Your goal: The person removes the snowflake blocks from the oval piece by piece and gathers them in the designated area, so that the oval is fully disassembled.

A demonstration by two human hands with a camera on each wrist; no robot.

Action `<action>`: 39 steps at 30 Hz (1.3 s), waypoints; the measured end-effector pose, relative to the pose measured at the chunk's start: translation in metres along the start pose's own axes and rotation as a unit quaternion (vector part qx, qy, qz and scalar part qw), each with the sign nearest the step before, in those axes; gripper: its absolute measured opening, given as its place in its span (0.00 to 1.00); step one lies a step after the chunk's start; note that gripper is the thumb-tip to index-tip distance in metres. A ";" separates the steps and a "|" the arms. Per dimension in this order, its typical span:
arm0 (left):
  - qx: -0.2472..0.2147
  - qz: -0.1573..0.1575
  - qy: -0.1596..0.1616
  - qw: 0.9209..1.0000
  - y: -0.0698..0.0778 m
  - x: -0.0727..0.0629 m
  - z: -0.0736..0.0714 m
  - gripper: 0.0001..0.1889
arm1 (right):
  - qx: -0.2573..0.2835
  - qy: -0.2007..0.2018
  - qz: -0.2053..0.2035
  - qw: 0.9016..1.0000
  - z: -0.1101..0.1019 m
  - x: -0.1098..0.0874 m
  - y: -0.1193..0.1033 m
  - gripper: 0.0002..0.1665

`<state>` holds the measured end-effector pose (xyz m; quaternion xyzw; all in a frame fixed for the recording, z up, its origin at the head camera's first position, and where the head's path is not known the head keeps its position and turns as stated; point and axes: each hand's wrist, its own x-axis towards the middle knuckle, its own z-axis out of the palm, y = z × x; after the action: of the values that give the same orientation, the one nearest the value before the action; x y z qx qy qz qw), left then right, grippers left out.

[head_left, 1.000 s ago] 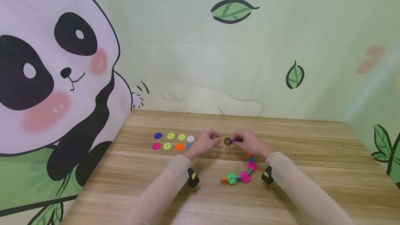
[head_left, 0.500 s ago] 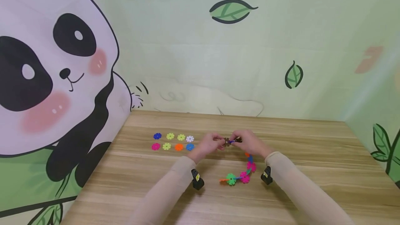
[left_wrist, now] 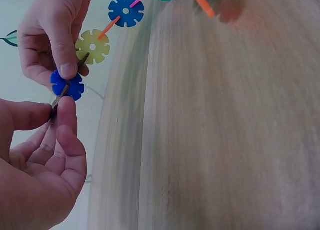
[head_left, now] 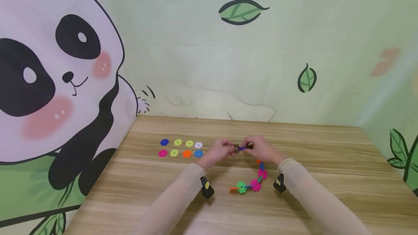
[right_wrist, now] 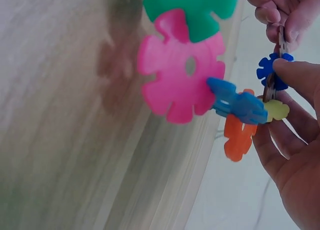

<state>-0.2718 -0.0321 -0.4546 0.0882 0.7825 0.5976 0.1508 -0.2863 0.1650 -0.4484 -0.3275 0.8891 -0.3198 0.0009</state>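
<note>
Between finger and thumb, my left hand [head_left: 216, 154] pinches a brown notched plastic disc [head_left: 237, 149]. My right hand [head_left: 262, 150] pinches a dark blue notched disc [left_wrist: 76, 87], which is slotted into the brown one. Another brown disc [right_wrist: 269, 87] sits on the blue disc's other side, followed by a yellow disc [left_wrist: 93, 47]. From there the linked chain hangs below the right hand and curves toward the table, with orange [right_wrist: 241, 140], blue [right_wrist: 237, 102], pink [right_wrist: 180, 75] and green [right_wrist: 195, 10] discs. In the head view, the right hand's fingers partly hide its upper end.
Loose discs lie in two rows left of the hands on the wooden table [head_left: 137, 191], among them dark blue [head_left: 164, 142], white [head_left: 198, 145], orange [head_left: 187, 153] and light blue [head_left: 198, 153] ones. A panda-printed backdrop [head_left: 183, 46] stands behind the table.
My left hand has moved right and now pinches the brown disc, from which it was apart a second ago. The loose light blue disc is uncovered. The right hand has stayed nearly still.
</note>
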 end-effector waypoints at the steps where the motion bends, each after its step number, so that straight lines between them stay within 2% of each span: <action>1: -0.003 0.000 0.001 1.000 0.000 0.000 0.000 0.10 | 0.004 0.000 0.004 1.000 0.000 0.000 0.000 0.05; 6: -0.009 -0.011 0.012 1.000 -0.006 0.005 -0.002 0.09 | 0.026 -0.009 0.028 0.999 -0.003 -0.002 0.001 0.04; 9: -0.010 -0.018 0.017 1.000 -0.007 0.006 -0.002 0.09 | 0.030 -0.010 0.026 0.999 -0.003 -0.004 0.002 0.02; 13: -0.013 -0.025 0.020 0.999 -0.008 0.006 -0.003 0.09 | 0.029 -0.007 0.009 1.000 -0.003 -0.005 0.005 0.05; 16: -0.016 -0.029 0.021 0.999 -0.008 0.006 -0.004 0.09 | 0.034 -0.012 0.012 0.999 -0.004 -0.005 0.005 0.06; 26: -0.011 -0.022 0.022 0.999 -0.008 0.007 -0.003 0.09 | 0.027 -0.021 0.010 0.999 -0.003 -0.003 0.004 0.02; 33: -0.004 -0.002 0.011 1.000 -0.005 0.004 -0.003 0.09 | 0.024 -0.016 -0.007 1.000 -0.003 -0.003 0.001 0.02; 39: -0.018 -0.011 0.017 1.000 -0.005 0.006 -0.003 0.06 | 0.023 -0.007 -0.014 1.000 -0.003 -0.003 0.001 0.04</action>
<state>-0.2778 -0.0346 -0.4596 0.0667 0.7751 0.6112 0.1455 -0.2850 0.1695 -0.4477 -0.3424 0.8767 -0.3377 0.0101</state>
